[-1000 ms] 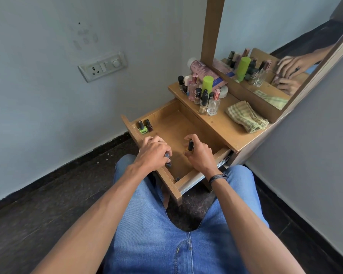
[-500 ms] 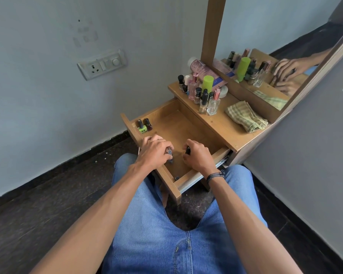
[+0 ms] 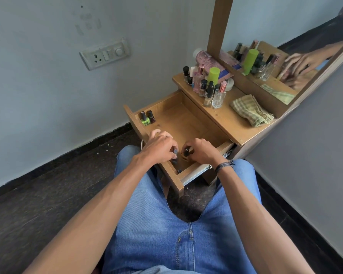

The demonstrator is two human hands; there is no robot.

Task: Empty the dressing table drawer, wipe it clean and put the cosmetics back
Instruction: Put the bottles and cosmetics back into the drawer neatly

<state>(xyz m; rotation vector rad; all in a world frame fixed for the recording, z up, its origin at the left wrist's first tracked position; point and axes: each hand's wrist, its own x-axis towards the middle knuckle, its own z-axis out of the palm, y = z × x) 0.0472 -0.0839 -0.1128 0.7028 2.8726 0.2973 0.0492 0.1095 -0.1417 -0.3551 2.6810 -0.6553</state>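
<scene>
In the open drawer point(image 3: 186, 123), at its 6 o'clock corner, our left hand point(image 3: 160, 147) and right hand point(image 3: 201, 153) each pinch a small bottle point(image 3: 186, 152), apparently restocking; next, we fetch more from the tabletop bottles point(image 3: 210, 84) at 1 o'clock.

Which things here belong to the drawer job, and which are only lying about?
Job: drawer; left hand holding grey-capped bottle; right hand holding black-capped bottle; green bottle and dark bottle in the drawer; bottles on the top; cloth.
Lying about: socket; mirror.
</scene>
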